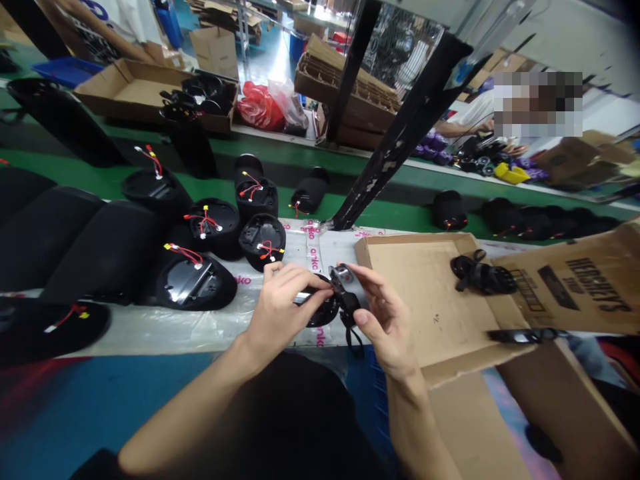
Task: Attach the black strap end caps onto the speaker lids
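1. Black domed shells with red wires (197,280) lie well left of the open cardboard box (430,320)
2. Left hand (280,307), just left of the box, fingers closed on a small black part (345,301)
3. Right hand (387,323), at the box's left edge, pinches the same part
4. Black strap pieces (483,273) lie inside the box
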Action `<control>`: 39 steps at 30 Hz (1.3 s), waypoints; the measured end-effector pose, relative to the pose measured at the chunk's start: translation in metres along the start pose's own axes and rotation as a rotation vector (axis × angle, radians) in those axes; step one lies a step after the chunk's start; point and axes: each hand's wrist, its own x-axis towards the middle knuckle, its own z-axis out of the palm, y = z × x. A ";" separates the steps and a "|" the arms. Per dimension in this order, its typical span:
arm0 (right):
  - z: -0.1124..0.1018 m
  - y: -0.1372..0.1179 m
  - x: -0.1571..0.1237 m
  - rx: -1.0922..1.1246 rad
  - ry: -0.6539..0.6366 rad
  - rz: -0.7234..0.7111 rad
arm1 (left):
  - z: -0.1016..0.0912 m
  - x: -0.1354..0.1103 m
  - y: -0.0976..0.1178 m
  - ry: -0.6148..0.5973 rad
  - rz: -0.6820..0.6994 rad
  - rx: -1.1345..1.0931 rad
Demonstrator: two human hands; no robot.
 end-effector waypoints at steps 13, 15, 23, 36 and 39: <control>-0.006 -0.001 0.000 -0.010 -0.016 0.022 | -0.003 -0.002 -0.013 -0.051 -0.013 -0.093; -0.007 0.000 0.001 -0.008 -0.024 0.013 | 0.000 -0.002 -0.012 -0.081 -0.073 -0.036; -0.010 -0.002 -0.002 -0.196 -0.013 -0.031 | 0.002 -0.007 -0.016 -0.223 -0.032 -0.030; 0.036 -0.021 0.006 -0.956 0.010 -0.196 | -0.012 -0.007 -0.034 -0.297 -0.301 -0.599; 0.046 -0.014 0.010 -1.006 0.062 -0.150 | -0.012 -0.016 -0.039 -0.167 -0.410 -0.867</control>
